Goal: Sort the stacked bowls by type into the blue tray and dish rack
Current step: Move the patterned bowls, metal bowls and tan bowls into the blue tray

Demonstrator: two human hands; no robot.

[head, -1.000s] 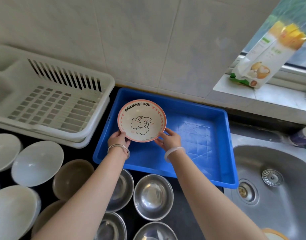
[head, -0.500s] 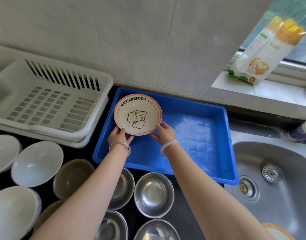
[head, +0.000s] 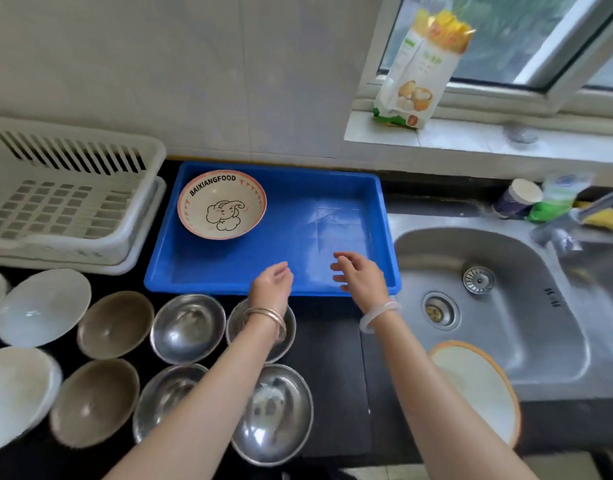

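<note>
A cream bowl with an elephant drawing and a pink rim point(head: 222, 204) lies in the far left corner of the blue tray point(head: 333, 188). My left hand point(head: 272, 285) and my right hand point(head: 360, 277) hover over the tray's near edge, both with fingers apart and nothing in them. The white dish rack point(head: 73, 202) stands left of the tray with nothing in it. On the dark counter in front sit several steel bowls point(head: 187, 327), two brown bowls point(head: 116, 323) and several white bowls point(head: 43, 306). My left forearm covers part of one steel bowl.
A steel sink point(head: 488, 306) lies right of the tray, with a faucet point(head: 575, 220) at its far right. An orange-rimmed bowl point(head: 478, 386) sits at the sink's near edge. A food packet point(head: 419, 71) stands on the window sill. Cups and a sponge are behind the sink.
Both hands set the elephant bowl down in the tray's far left corner, let go of it and drew back toward the tray's near edge. The camera view shifted right.
</note>
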